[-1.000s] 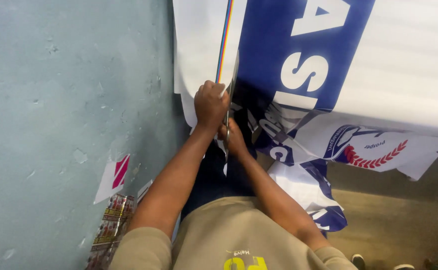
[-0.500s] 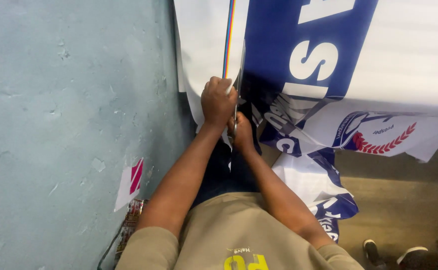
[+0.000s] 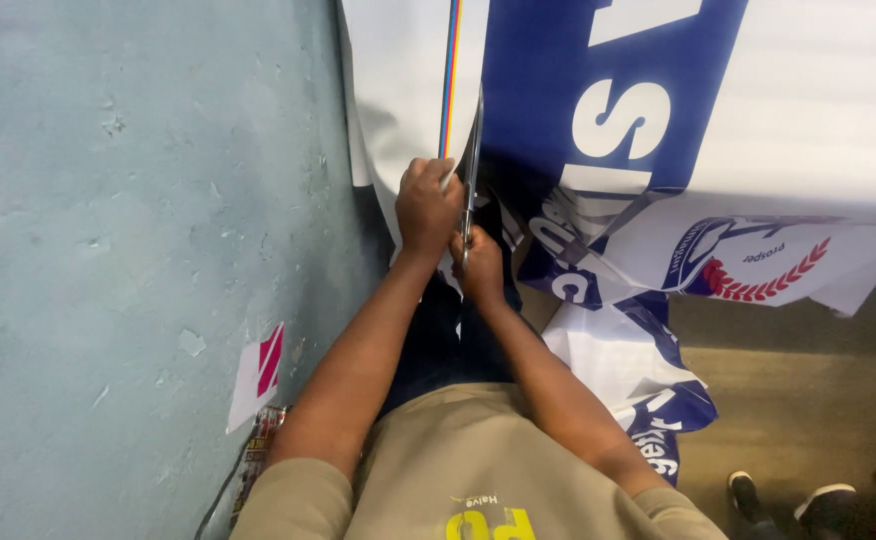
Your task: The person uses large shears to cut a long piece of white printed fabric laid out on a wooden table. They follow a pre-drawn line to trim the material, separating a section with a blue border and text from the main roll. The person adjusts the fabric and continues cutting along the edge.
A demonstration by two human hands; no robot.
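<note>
Scissors point(image 3: 472, 160) run up from the right hand point(image 3: 480, 265), which grips their hidden handles; only the long blades show, along the banner's point(image 3: 598, 120) cut edge. The left hand point(image 3: 426, 208), just above and left of the right, pinches the white strip with the rainbow stripe point(image 3: 448, 80). Both sets of fingers are mostly hidden. Shoes point(image 3: 788, 500) are cut off at the lower right.

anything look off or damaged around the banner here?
The banner lower edge is crumpled, bunching in folds toward the floor. The blue wall has chipped paint, and a loose pink-and-white scrap lies against it. Both hands meet at the slit: left hand, right hand.
</note>
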